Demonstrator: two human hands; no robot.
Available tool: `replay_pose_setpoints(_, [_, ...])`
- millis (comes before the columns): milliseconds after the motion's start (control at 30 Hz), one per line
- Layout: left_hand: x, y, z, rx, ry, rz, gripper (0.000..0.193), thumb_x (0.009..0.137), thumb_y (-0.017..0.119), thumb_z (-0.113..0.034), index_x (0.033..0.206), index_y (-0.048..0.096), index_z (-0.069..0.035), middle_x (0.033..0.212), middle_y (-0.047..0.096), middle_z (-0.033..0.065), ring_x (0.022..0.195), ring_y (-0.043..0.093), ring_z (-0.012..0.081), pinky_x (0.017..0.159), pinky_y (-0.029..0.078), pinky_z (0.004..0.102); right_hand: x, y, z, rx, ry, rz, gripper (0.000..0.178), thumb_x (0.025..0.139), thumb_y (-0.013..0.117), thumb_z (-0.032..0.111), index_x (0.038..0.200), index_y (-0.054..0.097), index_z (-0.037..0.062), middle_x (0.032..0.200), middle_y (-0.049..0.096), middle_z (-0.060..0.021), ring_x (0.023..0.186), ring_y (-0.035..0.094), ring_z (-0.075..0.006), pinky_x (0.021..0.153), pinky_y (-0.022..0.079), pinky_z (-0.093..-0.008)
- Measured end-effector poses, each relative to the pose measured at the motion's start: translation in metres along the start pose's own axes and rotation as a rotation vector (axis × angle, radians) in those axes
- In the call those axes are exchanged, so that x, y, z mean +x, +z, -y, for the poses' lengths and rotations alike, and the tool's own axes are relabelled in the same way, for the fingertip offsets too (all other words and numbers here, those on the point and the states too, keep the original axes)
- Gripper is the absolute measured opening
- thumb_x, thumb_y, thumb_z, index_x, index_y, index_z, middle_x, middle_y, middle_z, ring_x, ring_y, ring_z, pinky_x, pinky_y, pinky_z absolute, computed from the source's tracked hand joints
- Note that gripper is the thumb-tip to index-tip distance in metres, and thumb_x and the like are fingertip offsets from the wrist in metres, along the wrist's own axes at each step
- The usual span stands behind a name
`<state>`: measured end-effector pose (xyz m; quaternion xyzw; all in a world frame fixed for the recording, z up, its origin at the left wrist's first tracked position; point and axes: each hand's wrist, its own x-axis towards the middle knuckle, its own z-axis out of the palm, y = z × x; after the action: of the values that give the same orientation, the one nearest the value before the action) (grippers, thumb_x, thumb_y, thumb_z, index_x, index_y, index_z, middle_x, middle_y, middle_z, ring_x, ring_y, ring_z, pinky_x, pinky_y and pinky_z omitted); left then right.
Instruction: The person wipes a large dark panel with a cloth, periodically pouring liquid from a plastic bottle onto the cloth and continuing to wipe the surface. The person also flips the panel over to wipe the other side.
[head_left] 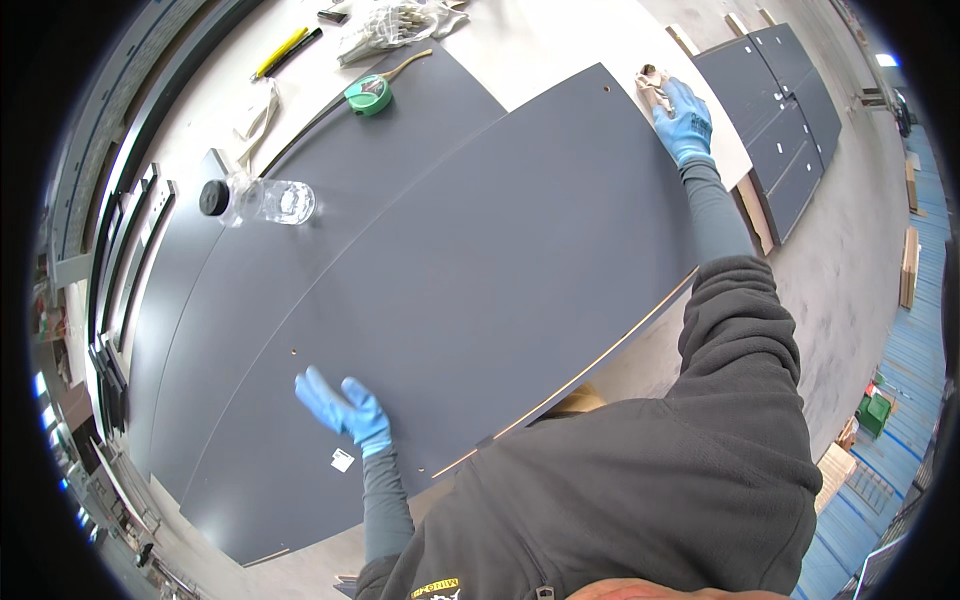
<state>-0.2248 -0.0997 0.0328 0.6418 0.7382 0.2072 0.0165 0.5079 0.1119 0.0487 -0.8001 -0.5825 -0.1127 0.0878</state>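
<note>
A large dark grey panel (480,250) lies flat in front of me, with a small round hole near its far corner and a pale bare edge on my side. My left hand (348,412), in a blue glove, has its fingers apart over the panel's left part and holds nothing; whether it touches the surface I cannot tell. Close below it is a small white label (342,460). My right hand (684,120), also blue-gloved, reaches past the far right edge. Its fingers are on a small crumpled whitish rag (652,85), partly hidden by the hand.
More grey panels lie to the left, carrying a clear bottle with a black cap (285,202) and a green tape measure (368,95). Beyond are a yellow marker (280,53) and a clear plastic bag (395,28). Dark panels (785,140) are stacked at the far right.
</note>
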Motion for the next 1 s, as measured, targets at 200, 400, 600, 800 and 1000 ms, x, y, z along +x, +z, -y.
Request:
replay_pose_setpoints(200, [0.025,0.044,-0.068,0.198,0.040,0.059,0.078,0.110,0.053,-0.055,0.167,0.042,-0.002,0.173,0.040,0.0247,0.163,0.033,0.0432,0.133,0.023,0.0575,0.030,0.047,-0.024,-0.042,0.129,0.176,0.054,0.098,0.072,0.035,0.148,0.067,0.0125,0.159,0.061,-0.0126,0.149,0.055,-0.0296,0.127,0.041,-0.0437])
replay_pose_setpoints(400, [0.022,0.043,-0.060,0.203,0.006,0.110,0.079,0.110,0.053,-0.055,0.167,0.042,-0.002,0.174,0.039,0.0251,0.163,0.032,0.0431,0.134,0.022,0.0576,0.056,0.054,-0.056,0.688,0.469,0.047,0.030,0.104,0.073,0.020,0.128,0.077,0.0048,0.120,0.080,-0.0083,0.104,0.076,-0.0211,0.096,0.059,-0.0341])
replay_pose_setpoints(600, [0.023,0.044,-0.062,0.195,0.008,0.094,0.077,0.110,0.053,-0.054,0.166,0.043,-0.002,0.173,0.040,0.0244,0.163,0.032,0.0425,0.134,0.022,0.0568,0.038,0.017,-0.079,1.399,0.606,0.031,0.030,0.108,0.068,0.018,0.125,0.076,-0.0057,0.120,0.078,-0.0105,0.108,0.072,-0.0165,0.097,0.056,-0.0312])
replay_pose_setpoints(800, [0.023,0.043,-0.061,0.162,-0.004,0.099,0.077,0.109,0.054,-0.053,0.167,0.043,-0.003,0.173,0.040,0.0247,0.163,0.031,0.0430,0.134,0.021,0.0574,0.017,-0.033,-0.047,1.148,0.417,-0.029,0.033,0.108,0.072,0.025,0.127,0.078,-0.0011,0.120,0.077,-0.0093,0.107,0.071,-0.0151,0.095,0.058,-0.0316])
replay_pose_setpoints(1000, [0.023,0.042,-0.064,0.166,-0.024,0.109,0.077,0.108,0.056,-0.050,0.168,0.041,-0.003,0.175,0.037,0.0248,0.164,0.029,0.0438,0.134,0.019,0.0578,-0.006,-0.055,0.061,0.409,0.030,-0.032,0.030,0.098,0.080,0.030,0.121,0.080,0.0104,0.104,0.079,-0.0120,0.094,0.076,-0.0259,0.088,0.061,-0.0423])
